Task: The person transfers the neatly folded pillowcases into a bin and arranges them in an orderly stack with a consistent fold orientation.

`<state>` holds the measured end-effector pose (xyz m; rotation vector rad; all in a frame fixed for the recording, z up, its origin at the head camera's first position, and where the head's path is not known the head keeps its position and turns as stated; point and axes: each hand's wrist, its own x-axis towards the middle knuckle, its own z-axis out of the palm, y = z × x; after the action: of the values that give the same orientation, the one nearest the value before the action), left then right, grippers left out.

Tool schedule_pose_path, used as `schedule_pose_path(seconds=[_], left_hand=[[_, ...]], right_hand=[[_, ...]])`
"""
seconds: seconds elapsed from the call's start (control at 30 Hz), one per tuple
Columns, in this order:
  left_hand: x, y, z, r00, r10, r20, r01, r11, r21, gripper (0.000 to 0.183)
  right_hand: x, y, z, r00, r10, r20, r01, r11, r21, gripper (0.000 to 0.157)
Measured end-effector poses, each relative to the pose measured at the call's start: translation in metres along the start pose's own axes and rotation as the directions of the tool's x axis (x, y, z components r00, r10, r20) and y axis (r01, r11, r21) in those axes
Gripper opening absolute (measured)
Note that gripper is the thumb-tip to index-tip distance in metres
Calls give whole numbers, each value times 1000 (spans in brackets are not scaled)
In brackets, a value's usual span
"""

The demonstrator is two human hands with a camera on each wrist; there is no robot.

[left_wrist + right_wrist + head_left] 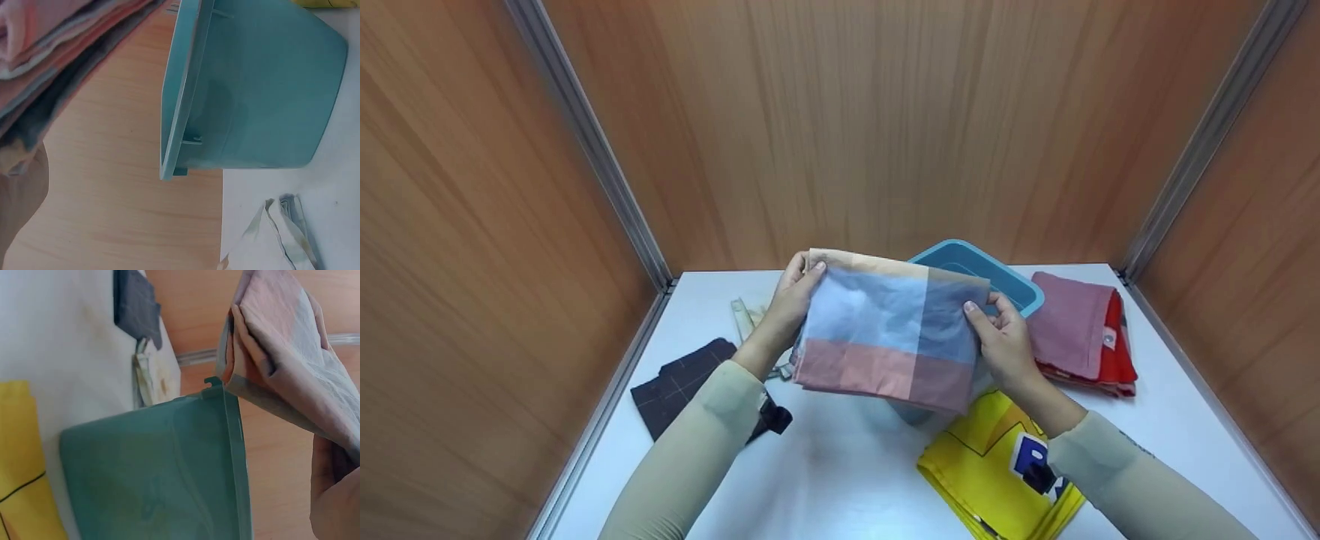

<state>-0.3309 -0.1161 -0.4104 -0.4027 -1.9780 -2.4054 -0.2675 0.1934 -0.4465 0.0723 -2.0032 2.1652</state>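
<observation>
A folded checked cloth (862,319) in blue, pink and cream is held up between both hands in the head view. My left hand (789,304) pinches its upper left corner, thumb in front. At the upper right edge, my right hand (1006,341) grips it with the thumb on the front face. Behind and partly hidden by the cloth stands a blue-green plastic bin (1027,291). Both wrist views show the cloth's stacked layers (281,354) raised near the rim of the bin (264,90). The bin's inside is mostly hidden.
A dark folded cloth (686,386) lies on the left of the white table, beside a pale cloth (742,319) partly behind my left arm. Yellow printed fabric (982,457) lies front right. Pink cloth (1072,322) tops red fabric (1119,356) farther right. Wooden panels (885,135) enclose the table.
</observation>
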Motion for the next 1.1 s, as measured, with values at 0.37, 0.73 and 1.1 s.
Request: schedule_pose_path(seconds=[0.37, 0.73, 1.1], left_hand=[[11, 16, 14, 991, 135, 8, -135, 991, 9, 7], [20, 34, 22, 978, 208, -23, -208, 978, -8, 9], [25, 45, 22, 976, 214, -52, -216, 975, -51, 12]], right_hand=[[-9, 6, 1, 998, 32, 47, -33, 999, 20, 40], [-18, 9, 5, 991, 64, 114, -51, 991, -121, 49], [-24, 14, 17, 962, 90, 259, -31, 974, -224, 74]])
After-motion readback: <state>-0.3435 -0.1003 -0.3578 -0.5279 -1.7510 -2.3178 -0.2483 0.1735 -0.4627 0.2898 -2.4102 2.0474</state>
